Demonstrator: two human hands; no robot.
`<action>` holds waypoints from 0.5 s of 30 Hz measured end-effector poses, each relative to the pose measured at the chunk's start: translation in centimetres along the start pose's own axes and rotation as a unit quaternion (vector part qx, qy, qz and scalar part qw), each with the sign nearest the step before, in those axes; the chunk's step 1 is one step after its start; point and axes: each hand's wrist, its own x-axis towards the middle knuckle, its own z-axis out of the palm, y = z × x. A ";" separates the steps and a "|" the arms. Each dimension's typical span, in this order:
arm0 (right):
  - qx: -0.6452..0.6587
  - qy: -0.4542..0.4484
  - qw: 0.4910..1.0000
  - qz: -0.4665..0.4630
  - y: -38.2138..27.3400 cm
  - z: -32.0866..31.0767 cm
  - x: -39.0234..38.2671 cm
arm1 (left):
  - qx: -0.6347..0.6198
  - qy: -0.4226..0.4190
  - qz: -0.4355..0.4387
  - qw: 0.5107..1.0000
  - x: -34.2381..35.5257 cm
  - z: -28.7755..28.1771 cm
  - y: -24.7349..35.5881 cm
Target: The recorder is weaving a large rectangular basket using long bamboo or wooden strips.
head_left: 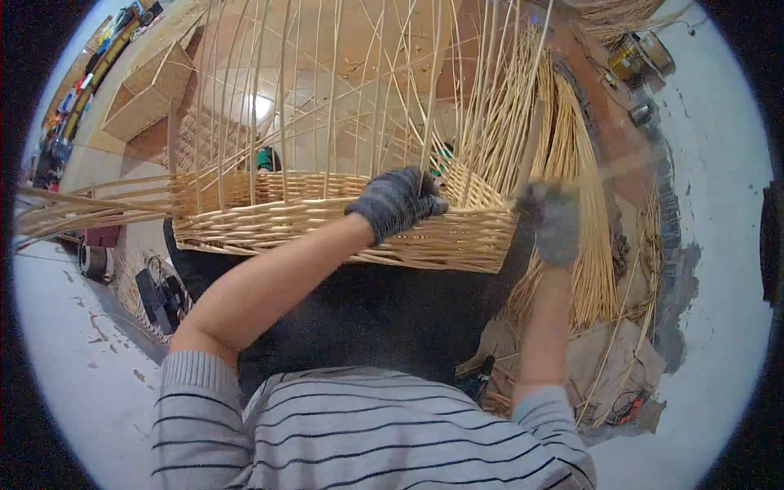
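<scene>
A pale wicker basket [343, 233] with woven walls lies across my dark-trousered lap, tall upright stakes [335, 98] rising from it. My left hand [396, 202], in a grey knitted glove, closes over the near wall's top edge, right of the middle, at the foot of a stake. Beyond the basket's right corner is my right hand [557, 222], gloved too and smeared by motion. Its fingers look closed around a willow rod [625, 167], which shows as a blurred streak running off to the right. Long rod ends [90, 214] stick out past the basket's left end.
A big bundle of willow rods [584, 237] lies on the floor at the right. A wooden box [151, 94] stands at the far left. Farther right are a yellowish container [627, 61] and a small dark cup [641, 114], near a pale wall [719, 163].
</scene>
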 end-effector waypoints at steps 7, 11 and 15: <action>-0.332 0.012 0.913 -0.238 -1.8 5.0 6.0 | 0.072 -0.033 -0.074 0.994 1.7 -1.0 1.5; -0.385 0.140 0.866 -0.285 2.3 -3.2 -2.4 | 0.059 -0.062 -0.039 0.996 1.7 -1.1 1.0; -0.646 0.021 0.746 -0.159 4.7 -7.0 -5.3 | -0.006 0.360 0.216 0.908 -5.9 2.8 3.3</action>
